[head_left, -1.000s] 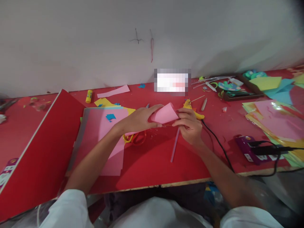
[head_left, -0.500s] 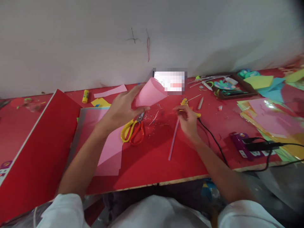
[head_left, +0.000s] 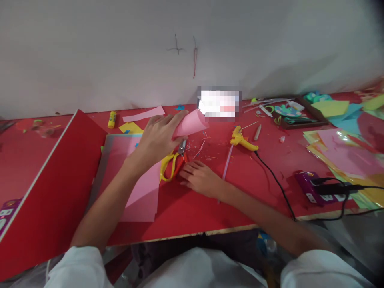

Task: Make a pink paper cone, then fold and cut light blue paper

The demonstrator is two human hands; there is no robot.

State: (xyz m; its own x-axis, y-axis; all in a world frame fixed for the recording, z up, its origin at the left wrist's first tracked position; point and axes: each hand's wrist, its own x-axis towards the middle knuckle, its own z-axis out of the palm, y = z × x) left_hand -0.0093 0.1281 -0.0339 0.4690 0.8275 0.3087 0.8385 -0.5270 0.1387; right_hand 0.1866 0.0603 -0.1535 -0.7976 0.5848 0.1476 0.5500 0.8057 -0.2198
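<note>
My left hand point(head_left: 157, 138) is closed around a pink paper roll point(head_left: 192, 124), holding it above the table with its open end toward the right. My right hand point(head_left: 204, 180) lies low over the table, fingers stretched out at the red handle of the scissors point(head_left: 167, 170). Its fingertips partly cover that handle; a firm grip does not show. The scissors have one yellow and one red handle, their blades pointing away from me. Right of them rests a yellow glue gun point(head_left: 244, 142) with a long translucent glue stick point(head_left: 227, 162) in it, partly behind my right forearm.
Pink sheets point(head_left: 141, 196) lie beside an upright red board point(head_left: 60, 172). A small yellow glue tube point(head_left: 112, 119) stands behind. A pixelated screen point(head_left: 219, 104) leans against the wall. On the right are a purple power box point(head_left: 309, 188) with cables, coloured papers point(head_left: 345, 152) and a dark tray point(head_left: 318, 120).
My right hand has left the glue gun and moved left to the scissors' red handle. My left hand still holds the pink paper roll, now tilted a little lower. The view has shifted slightly.
</note>
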